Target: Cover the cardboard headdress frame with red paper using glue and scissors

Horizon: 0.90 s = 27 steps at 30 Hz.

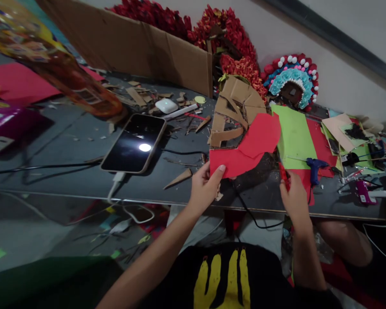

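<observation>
My left hand (206,184) grips a curved piece of red paper (241,161) by its lower left corner, thumb on top. Just behind the paper, partly covered by it, stands a cut cardboard piece (228,113) with an arched top and open gaps. My right hand (294,193) is closed around a slim red tool (284,175) whose kind I cannot make out. Beyond that hand lies a sheet of lime green paper (294,137) over more red paper (320,139). A blue glue gun (315,168) rests at the green sheet's lower right edge.
A phone (134,143) on a charging cable, a white earbud case (166,105) and cardboard scraps (137,96) lie left. Further left stand a bottle (73,79) and a purple power strip (11,124). Behind are a cardboard panel (148,49) and a flower-covered arch (296,79). Someone sits right.
</observation>
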Tool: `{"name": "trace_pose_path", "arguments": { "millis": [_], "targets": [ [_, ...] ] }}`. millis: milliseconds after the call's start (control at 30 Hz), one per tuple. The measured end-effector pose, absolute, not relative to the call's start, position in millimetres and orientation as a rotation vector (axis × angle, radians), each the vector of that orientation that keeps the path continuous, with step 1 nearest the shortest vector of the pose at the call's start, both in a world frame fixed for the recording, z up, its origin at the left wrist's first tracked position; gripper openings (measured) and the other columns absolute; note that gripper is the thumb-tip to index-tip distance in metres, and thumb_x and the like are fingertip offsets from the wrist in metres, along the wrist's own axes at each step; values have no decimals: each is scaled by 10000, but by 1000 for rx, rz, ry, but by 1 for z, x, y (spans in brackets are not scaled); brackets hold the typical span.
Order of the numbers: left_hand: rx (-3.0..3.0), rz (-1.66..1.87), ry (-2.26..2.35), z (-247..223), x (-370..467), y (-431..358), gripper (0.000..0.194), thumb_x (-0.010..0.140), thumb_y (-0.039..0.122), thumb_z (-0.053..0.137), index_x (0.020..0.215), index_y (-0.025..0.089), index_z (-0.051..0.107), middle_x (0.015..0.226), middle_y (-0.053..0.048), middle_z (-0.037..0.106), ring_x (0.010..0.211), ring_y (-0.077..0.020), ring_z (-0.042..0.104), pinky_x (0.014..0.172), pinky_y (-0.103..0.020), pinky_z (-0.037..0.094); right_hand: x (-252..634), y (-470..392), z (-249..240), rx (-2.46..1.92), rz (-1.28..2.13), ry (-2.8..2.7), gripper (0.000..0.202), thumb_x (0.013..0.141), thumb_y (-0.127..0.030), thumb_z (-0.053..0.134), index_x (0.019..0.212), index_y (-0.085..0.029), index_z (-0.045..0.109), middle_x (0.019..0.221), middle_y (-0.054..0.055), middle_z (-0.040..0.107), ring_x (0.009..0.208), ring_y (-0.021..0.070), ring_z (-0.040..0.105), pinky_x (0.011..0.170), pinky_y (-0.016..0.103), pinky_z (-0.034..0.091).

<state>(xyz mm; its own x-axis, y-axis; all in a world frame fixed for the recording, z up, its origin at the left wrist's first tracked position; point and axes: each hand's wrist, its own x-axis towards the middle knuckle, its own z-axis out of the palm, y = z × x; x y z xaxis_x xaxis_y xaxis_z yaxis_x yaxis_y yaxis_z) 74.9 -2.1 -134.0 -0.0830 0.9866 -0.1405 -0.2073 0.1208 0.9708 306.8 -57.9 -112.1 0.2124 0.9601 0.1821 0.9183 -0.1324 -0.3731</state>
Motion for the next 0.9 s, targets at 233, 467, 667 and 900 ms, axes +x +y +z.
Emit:
{"name": "trace_pose_path", "arguments": {
  "millis": [233, 467, 667, 900],
  "targets": [
    [1076, 1260, 1192, -136, 75, -3, 350, 740, 458, 602, 897, 147, 638, 603, -2, 619, 484, -116, 519, 452, -211, 410, 287, -81, -81, -1959, 193, -1685, 383, 891, -335, 419, 1241, -190, 468, 1145, 128, 535, 1071, 233, 537, 868, 401, 475],
    [1264, 1207, 1274, -139, 75, -5, 324, 772, 449, 557, 839, 142, 637, 700, -19, 655, 614, -145, 558, 549, -218, 443, 258, -79, -73, -1894, 225, -1893, 399, 891, -239, 413, 1279, -253, 503, 1104, 91, 589, 1027, 224, 576, 858, 383, 499],
    [1287, 1206, 1267, -136, 75, -6, 292, 788, 423, 539, 817, 146, 626, 689, -13, 645, 585, -130, 543, 522, -204, 420, 258, -80, -78, -1865, 224, -1923, 426, 883, -207, 419, 1298, -253, 504, 1066, 85, 603, 1004, 215, 582, 851, 376, 504],
    [1271, 1220, 1250, -135, 75, -6, 269, 791, 393, 544, 840, 144, 634, 702, -14, 648, 580, -120, 539, 518, -193, 412, 258, -85, -80, -1856, 251, -1934, 410, 886, -221, 423, 1284, -237, 520, 1054, 86, 604, 986, 203, 590, 825, 336, 510]
  ]
}}
